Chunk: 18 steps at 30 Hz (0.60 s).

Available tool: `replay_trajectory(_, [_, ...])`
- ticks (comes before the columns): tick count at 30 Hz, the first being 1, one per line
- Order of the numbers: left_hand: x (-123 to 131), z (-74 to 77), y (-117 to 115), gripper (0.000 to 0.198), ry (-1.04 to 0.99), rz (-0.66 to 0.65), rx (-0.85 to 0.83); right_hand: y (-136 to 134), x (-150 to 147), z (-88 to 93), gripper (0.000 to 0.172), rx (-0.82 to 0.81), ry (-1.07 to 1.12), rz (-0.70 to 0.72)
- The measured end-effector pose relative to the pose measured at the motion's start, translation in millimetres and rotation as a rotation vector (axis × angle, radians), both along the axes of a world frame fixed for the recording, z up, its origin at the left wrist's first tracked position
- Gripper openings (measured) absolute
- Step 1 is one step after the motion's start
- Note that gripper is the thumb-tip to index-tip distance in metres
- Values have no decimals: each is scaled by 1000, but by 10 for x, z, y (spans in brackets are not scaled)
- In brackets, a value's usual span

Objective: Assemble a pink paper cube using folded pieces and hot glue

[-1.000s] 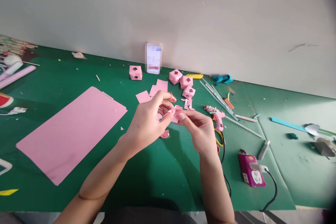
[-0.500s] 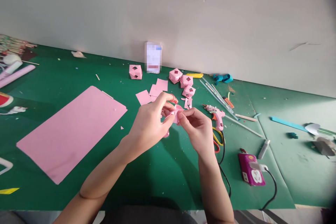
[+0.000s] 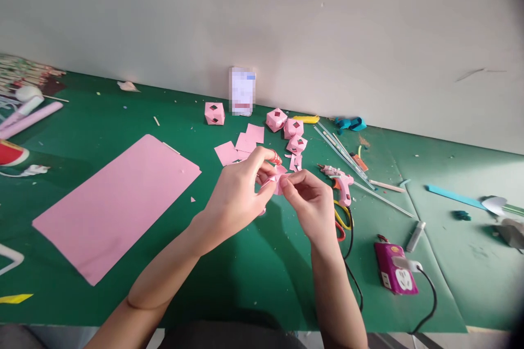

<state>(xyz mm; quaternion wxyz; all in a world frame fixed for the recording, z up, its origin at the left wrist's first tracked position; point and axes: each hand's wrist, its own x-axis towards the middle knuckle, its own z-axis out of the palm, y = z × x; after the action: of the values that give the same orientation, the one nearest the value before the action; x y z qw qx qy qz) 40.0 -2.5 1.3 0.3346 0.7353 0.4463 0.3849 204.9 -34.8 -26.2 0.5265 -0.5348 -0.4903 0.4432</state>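
Note:
Between my hands is a small folded piece of pink paper [image 3: 278,179]. My left hand [image 3: 241,185] pinches its left side, with the index finger arched over it and red at the tip. From the right, my right hand [image 3: 309,199] pinches the paper between thumb and index finger. Just beyond my left hand lie several flat pink paper squares [image 3: 255,133]. Folded pink paper cubes with diamond-shaped openings stand farther back, one cube [image 3: 215,113] on the left and a cluster of cubes [image 3: 293,128] on the right. Pink offcuts [image 3: 295,162] lie below the cluster.
A large pink sheet [image 3: 118,207] lies at left. A phone [image 3: 242,90] leans on the wall. Right of my hands are a pink glue gun [image 3: 343,182], glue sticks [image 3: 344,152], scissors [image 3: 343,215] and a purple power box [image 3: 395,268] with black cords. A red cup lies at the left edge.
The whole view has shifted slightly, so things sit a little farther right. Both hands keep their pinch on the folded paper, with only slight finger movement.

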Motion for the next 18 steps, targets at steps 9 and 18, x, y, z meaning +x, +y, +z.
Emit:
replay_trajectory(9, [-7, 1, 2, 20, -11, -9, -64, -6, -3, -6, 24, -4, -16, -16])
replay_trajectory(18, [-22, -17, 87, 17, 13, 16, -151, -26, 176, 66, 19, -163, -79, 111])
